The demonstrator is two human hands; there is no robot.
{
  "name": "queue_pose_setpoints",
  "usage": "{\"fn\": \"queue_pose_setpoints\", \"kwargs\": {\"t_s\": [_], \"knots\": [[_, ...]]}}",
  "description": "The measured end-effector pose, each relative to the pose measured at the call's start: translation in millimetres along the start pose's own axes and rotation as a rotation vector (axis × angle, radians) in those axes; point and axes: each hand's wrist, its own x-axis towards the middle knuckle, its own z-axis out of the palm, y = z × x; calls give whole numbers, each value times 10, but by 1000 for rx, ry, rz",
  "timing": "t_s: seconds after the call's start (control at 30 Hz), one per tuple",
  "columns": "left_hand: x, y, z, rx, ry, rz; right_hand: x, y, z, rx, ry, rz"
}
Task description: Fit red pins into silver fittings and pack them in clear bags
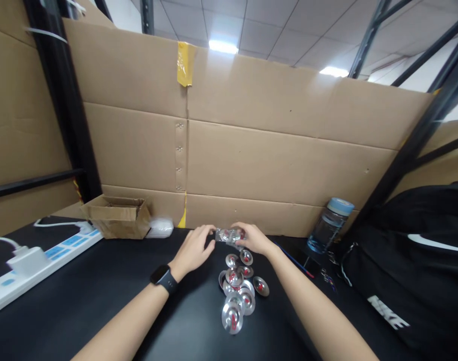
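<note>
A crinkled clear plastic bag [225, 234] with something shiny and some red in it lies near the cardboard wall, between my hands. My right hand [254, 239] has its thumb and fingers around the bag's right end. At the bag's left end is my left hand [194, 249], thumb and fingers apart; whether its fingertips touch the plastic I cannot tell. Below them, several shiny domed metal discs with red middles, like finger cymbals [234, 277], lie overlapping in a loose pile. One such disc [261, 286] rests to the right, and another [232, 317] is nearest me.
A cardboard wall [251, 170] closes off the back of the black table [183, 321]. Left are a power strip [68, 245], a small open box [119, 220] and a white plastic packet [161, 227]. Right are a water bottle [328, 228], keys [328, 279] and a black bag [409, 260].
</note>
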Motion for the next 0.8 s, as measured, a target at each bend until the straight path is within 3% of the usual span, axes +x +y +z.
{"fn": "queue_pose_setpoints", "kwargs": {"t_s": [0.17, 0.3, 0.43, 0.63, 0.8], "knots": [[-60, 381, 165, -660, -79, -168, -270, -202, -3, 630, 151, -19], [-87, 594, 127, -884, -127, -148, -540, -350, 66, 956, 173, 43], [-138, 672, 131, -902, -79, -187, -727, -372, 121, 1221, 149, 115], [-222, 794, 226, -985, -87, -247, -758, -434, 145, 1493, 156, 230], [-211, 856, 126, -709, 10, -142, -738, -495, 259, 1564, 124, 422]]}}
